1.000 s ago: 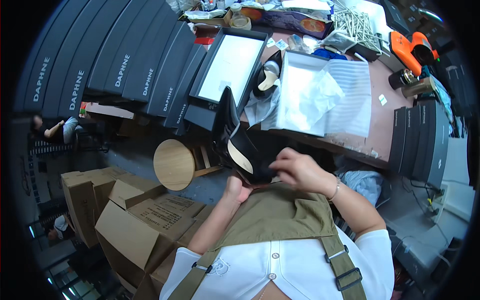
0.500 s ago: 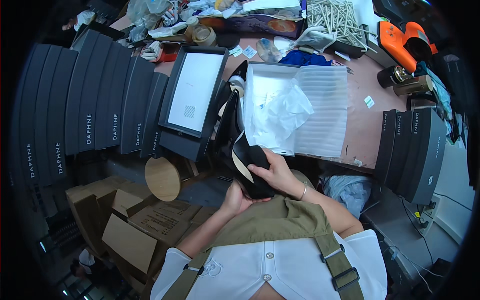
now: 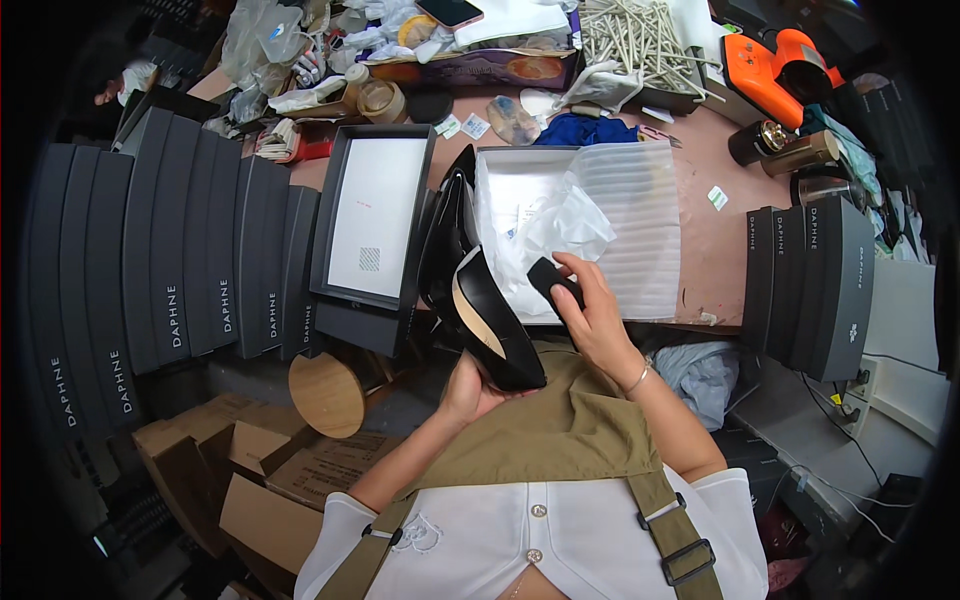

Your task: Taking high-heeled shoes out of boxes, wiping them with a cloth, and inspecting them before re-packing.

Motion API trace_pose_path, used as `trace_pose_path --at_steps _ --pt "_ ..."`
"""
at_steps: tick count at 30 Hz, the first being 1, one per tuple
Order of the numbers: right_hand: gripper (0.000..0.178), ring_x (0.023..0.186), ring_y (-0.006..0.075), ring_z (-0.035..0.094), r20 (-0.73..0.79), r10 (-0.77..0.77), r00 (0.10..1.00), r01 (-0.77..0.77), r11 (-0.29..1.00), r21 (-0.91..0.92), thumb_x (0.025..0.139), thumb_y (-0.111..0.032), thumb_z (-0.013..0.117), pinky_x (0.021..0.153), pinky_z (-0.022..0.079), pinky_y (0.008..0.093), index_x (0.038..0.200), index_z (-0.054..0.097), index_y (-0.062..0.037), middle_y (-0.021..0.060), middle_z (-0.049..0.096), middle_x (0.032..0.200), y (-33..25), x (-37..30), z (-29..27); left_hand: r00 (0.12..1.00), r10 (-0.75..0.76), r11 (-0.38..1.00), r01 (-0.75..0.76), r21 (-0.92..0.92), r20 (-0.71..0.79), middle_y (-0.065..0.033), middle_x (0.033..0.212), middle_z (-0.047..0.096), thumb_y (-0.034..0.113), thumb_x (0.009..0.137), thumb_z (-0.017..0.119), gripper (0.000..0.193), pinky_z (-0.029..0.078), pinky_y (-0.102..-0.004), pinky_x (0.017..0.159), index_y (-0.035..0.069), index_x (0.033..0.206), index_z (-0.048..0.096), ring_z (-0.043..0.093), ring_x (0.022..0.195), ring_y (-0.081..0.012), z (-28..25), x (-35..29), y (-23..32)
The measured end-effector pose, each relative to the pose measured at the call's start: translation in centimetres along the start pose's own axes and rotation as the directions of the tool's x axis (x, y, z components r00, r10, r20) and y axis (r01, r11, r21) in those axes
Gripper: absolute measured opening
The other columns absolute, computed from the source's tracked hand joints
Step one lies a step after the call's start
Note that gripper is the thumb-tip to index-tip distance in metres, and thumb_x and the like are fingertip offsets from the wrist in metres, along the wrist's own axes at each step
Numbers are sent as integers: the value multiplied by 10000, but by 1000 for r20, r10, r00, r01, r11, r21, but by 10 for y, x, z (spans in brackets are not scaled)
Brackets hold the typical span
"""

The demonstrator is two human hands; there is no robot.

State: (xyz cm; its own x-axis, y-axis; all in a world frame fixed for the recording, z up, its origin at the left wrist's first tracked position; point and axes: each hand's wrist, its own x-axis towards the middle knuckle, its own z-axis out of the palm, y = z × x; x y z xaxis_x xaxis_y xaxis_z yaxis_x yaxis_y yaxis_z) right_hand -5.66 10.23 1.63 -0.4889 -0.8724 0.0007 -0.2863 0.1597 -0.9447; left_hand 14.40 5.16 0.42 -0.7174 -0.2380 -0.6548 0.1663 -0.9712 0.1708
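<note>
Crowded all round by stacked dark boxes and cardboard cartons, a brown desk [image 3: 712, 240] is seen from above, with the work held just in front of its near edge.

Nearest the body, the left hand [image 3: 468, 388] is cupped under a black high-heeled shoe [image 3: 490, 325]; its grip is closed around the shoe's lower end, fingers wrapped beneath the sole, and the shoe is held tilted, its pale lining turned upward. Just to the right, the right hand [image 3: 598, 322] is raised at the desk's near edge. Its grip is pressed together on a small black pad [image 3: 553, 281], pinched between thumb and fingers, with the pad held close beside the shoe's opening but apart from it. A thin bracelet is worn on that wrist.

Below and to the left, a round wooden stool [image 3: 326, 393] and open cardboard cartons [image 3: 265, 480] are seen on the floor.

Behind the held shoe, a second black shoe [image 3: 447, 240] is propped upright between an open box lid [image 3: 372, 215] and an open shoe box [image 3: 600, 235] lined with white tissue paper and ribbed foam wrap. Rows of dark shoe boxes [image 3: 170, 260] are stood on edge at the left, and more are stacked at the right [image 3: 812, 285].

Farther back, a bundle of pale sticks [image 3: 625, 40], an orange tool [image 3: 775, 62] and rolls of tape [image 3: 380, 98] are scattered among crumpled plastic.
</note>
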Motion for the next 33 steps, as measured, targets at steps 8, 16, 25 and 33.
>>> trace_pose_path --at_steps 8,16,25,33 --pt "322 838 235 558 322 -286 902 410 801 -436 756 -103 642 688 455 355 1078 639 -95 56 557 957 -28 -12 32 992 -28 992 42 117 -123 -74 1235 548 446 1014 268 511 516 -388 888 67 1307 445 579 1088 -215 5 2 22" --pt "221 779 164 541 322 -300 898 429 761 -487 738 -140 610 664 406 320 955 652 -130 -7 545 862 -33 -10 36 999 -26 992 31 119 -42 -59 1195 578 352 1021 317 414 496 -332 916 54 1245 496 572 1080 -172 -6 5 40" --pt "177 732 156 523 318 -284 905 416 749 -516 734 -141 614 628 384 308 907 651 -131 -21 540 836 -36 -4 39 995 -48 997 53 62 -83 -49 1092 615 323 1016 342 359 520 -314 850 58 1162 536 611 987 -158 -13 8 43" --pt "177 743 159 527 394 -240 887 430 739 -519 748 -138 604 634 384 314 920 645 -129 -17 534 828 -38 -11 37 997 -56 992 61 113 -50 -27 1171 586 418 1017 313 437 513 -327 886 86 1222 510 588 1047 -147 -14 6 39"
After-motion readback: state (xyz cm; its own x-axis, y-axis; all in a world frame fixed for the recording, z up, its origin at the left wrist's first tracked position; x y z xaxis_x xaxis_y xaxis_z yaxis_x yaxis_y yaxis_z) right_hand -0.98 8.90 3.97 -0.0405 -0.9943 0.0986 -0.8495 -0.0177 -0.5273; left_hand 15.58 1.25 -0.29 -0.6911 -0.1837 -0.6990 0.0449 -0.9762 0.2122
